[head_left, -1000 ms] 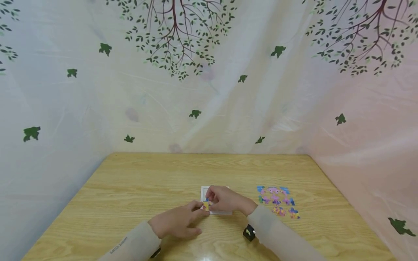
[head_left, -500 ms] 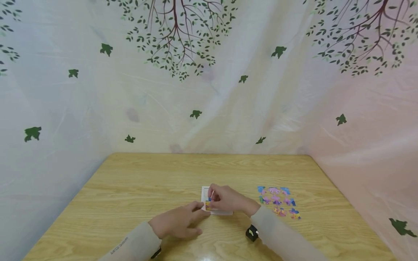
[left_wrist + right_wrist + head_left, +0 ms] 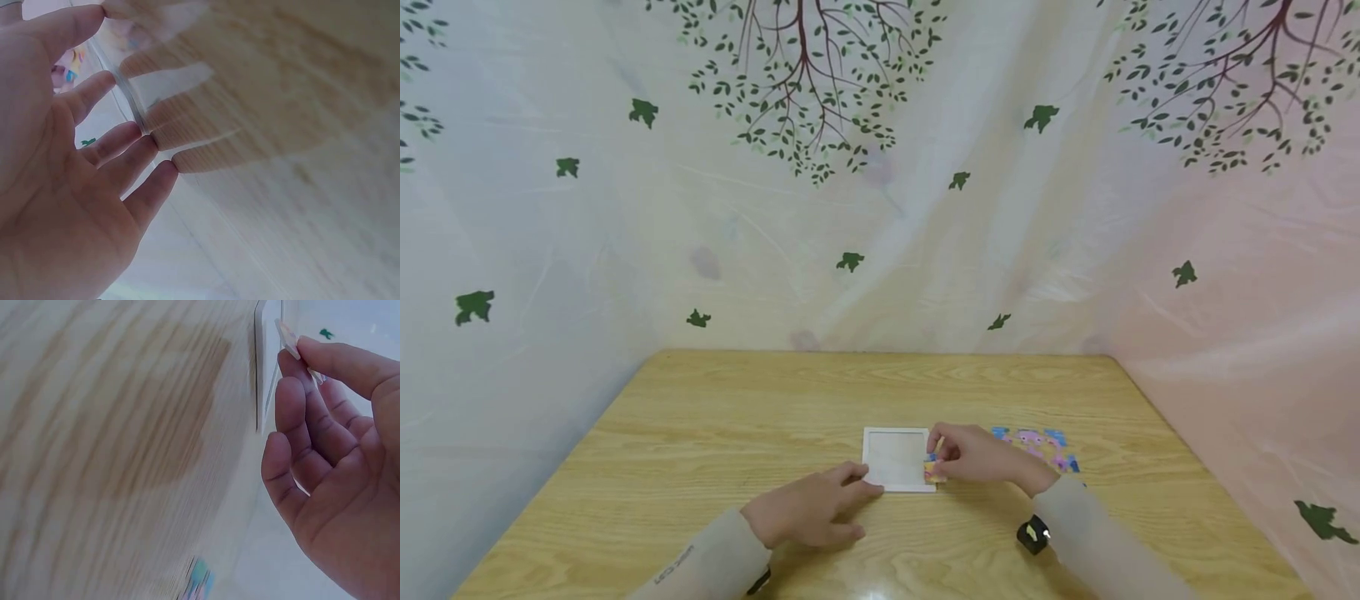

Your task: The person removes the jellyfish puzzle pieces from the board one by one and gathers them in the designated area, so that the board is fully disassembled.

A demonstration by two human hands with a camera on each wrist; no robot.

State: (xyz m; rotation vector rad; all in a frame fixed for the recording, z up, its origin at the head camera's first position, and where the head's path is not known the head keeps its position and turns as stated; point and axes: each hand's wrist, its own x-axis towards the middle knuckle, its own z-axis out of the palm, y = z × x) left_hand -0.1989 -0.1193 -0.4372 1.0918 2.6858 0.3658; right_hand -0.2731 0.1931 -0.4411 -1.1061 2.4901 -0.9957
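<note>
A white puzzle frame (image 3: 901, 489) lies flat on the table, its pale inner panel in sight. At its lower left corner my left hand (image 3: 811, 504) rests with fingers extended, fingertips touching the edge. Over the frame's right edge, my right hand (image 3: 983, 456) pinches a yellow, pink and blue puzzle piece (image 3: 931, 471) between thumb and index finger. In the right wrist view that thin piece (image 3: 287, 339) is seen edge-on beside the frame (image 3: 270, 356). Several pink and blue puzzle pieces (image 3: 1057, 440) lie to the right, partly hidden behind my right hand and wrist.
The wood-grain table (image 3: 737, 400) extends around both hands. Behind it hangs a pale curtain (image 3: 760, 283) printed with leaves and branches. A black wrist device (image 3: 1033, 534) sits under my right sleeve.
My right hand has moved right with the puzzle piece, from the frame's lower left to its right edge. It now covers part of the loose pieces. The left hand stays put.
</note>
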